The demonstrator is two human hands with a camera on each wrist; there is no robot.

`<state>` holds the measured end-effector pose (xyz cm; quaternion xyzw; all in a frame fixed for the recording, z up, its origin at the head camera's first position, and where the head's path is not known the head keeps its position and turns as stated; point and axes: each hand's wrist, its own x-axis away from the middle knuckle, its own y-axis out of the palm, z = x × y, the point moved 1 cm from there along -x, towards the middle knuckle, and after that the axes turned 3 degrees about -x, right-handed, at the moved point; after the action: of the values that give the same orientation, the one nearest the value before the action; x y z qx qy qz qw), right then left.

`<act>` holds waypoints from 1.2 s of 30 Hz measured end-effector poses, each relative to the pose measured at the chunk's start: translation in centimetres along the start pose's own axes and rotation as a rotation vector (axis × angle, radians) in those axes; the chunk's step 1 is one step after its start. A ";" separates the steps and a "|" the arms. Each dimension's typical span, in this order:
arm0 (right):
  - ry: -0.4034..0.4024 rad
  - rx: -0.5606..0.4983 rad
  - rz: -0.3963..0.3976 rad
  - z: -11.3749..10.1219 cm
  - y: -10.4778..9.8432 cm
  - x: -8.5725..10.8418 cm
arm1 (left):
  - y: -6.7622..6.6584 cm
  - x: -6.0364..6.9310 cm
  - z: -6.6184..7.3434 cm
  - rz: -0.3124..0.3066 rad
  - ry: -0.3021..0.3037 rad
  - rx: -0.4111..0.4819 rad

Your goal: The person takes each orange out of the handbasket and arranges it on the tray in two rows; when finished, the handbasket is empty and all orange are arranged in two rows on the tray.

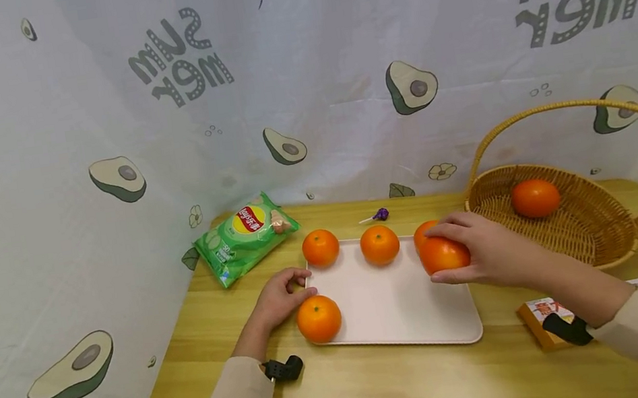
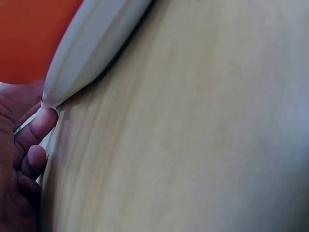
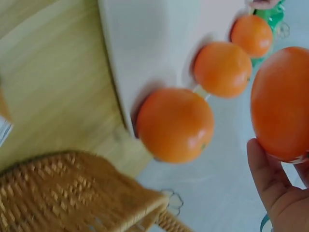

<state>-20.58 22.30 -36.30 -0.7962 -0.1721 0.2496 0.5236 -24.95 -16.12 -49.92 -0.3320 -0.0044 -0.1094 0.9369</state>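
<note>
My right hand (image 1: 482,251) grips a smooth red-orange persimmon (image 1: 443,255) above the right side of a pale tray (image 1: 395,304). In the right wrist view, the persimmon (image 3: 285,104) is raised off the tray, fingers against its underside. An orange (image 1: 424,233) at the tray's back right corner is partly hidden behind it. Two more oranges sit along the back, one in the middle (image 1: 380,245) and one at the left corner (image 1: 321,248). Another orange (image 1: 319,319) lies at the front left corner. My left hand (image 1: 280,297) holds the tray's left rim between these left oranges.
A wicker basket (image 1: 609,212) with a tall handle stands at the right, another persimmon (image 1: 536,198) inside. Behind the tray are a green chip bag (image 1: 247,236) and a purple lollipop (image 1: 381,214). An orange-and-white box (image 1: 547,320) lies near my right forearm.
</note>
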 end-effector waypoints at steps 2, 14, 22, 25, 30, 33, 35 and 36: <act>0.003 -0.014 -0.005 -0.3 0.5 -0.4 | -0.1 -0.1 0.1 0.002 -0.002 0.004; 0.031 -0.120 -0.075 -2.2 3.3 -1.5 | -0.3 -0.2 0.6 0.003 0.005 0.022; -0.031 -0.166 -0.051 -3.1 5.9 -1.7 | -0.1 -0.2 0.2 -0.005 -0.004 0.031; -0.019 -0.174 -0.062 -3.4 6.7 -1.6 | -0.1 -0.1 0.2 -0.008 -0.007 0.029; 0.019 -0.194 -0.108 -3.9 7.7 -1.5 | 0.0 -0.2 0.1 -0.014 0.002 0.012; 0.033 -0.205 -0.127 -4.0 8.3 -1.5 | 0.0 -0.1 0.1 -0.013 -0.003 0.016; 0.041 -0.225 -0.138 -4.0 8.7 -1.6 | -0.1 -0.1 0.1 -0.011 -0.005 0.017; 0.044 -0.235 -0.144 -4.1 8.9 -1.6 | -0.1 -0.1 0.1 -0.009 -0.005 0.017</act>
<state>-19.41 14.90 -42.77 -0.8429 -0.2455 0.1720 0.4468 -25.07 -16.11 -49.83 -0.3243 -0.0090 -0.1129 0.9391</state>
